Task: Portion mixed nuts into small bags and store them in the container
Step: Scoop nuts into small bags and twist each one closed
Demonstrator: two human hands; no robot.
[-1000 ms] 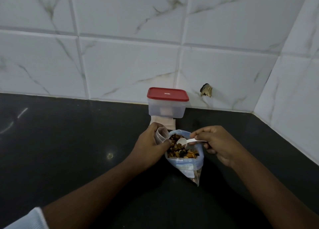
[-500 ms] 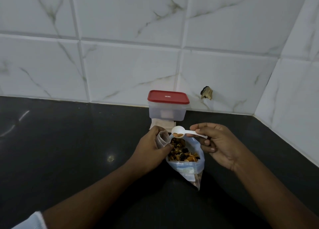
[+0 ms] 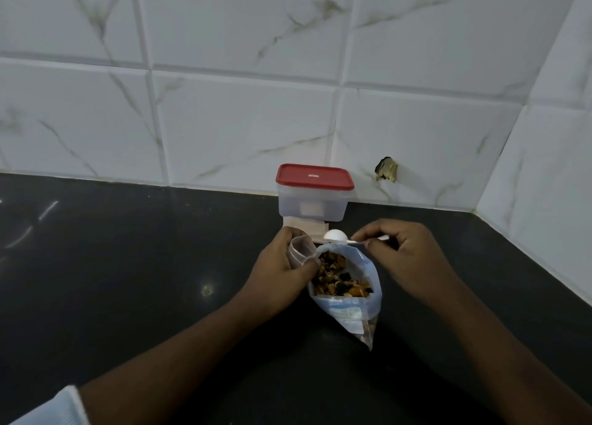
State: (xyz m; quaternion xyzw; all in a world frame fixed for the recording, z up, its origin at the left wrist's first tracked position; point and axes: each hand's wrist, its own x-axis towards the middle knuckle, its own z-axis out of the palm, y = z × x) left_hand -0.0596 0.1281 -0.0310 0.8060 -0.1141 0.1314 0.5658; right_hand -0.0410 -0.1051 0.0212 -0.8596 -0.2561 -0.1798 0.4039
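A large clear bag with blue print (image 3: 358,309) lies open on the black counter, showing mixed nuts (image 3: 336,279). My left hand (image 3: 282,270) grips a small clear bag (image 3: 299,251) at the big bag's left rim. My right hand (image 3: 407,258) pinches the handle of a white plastic spoon (image 3: 336,235), whose bowl is turned over just above and beside the small bag's mouth. Behind stands a clear container with a red lid (image 3: 315,176), lid on. A flat stack of small bags (image 3: 304,229) lies in front of it.
White marble-pattern tiles form the back wall and a side wall at right, meeting in a corner. A chipped hole (image 3: 387,168) marks the back wall right of the container. Black counter (image 3: 128,264) stretches to the left.
My right hand lifted the spoon with nuts out of the big bag, carried it up toward the small bag and turned its bowl over. My left hand stayed put.
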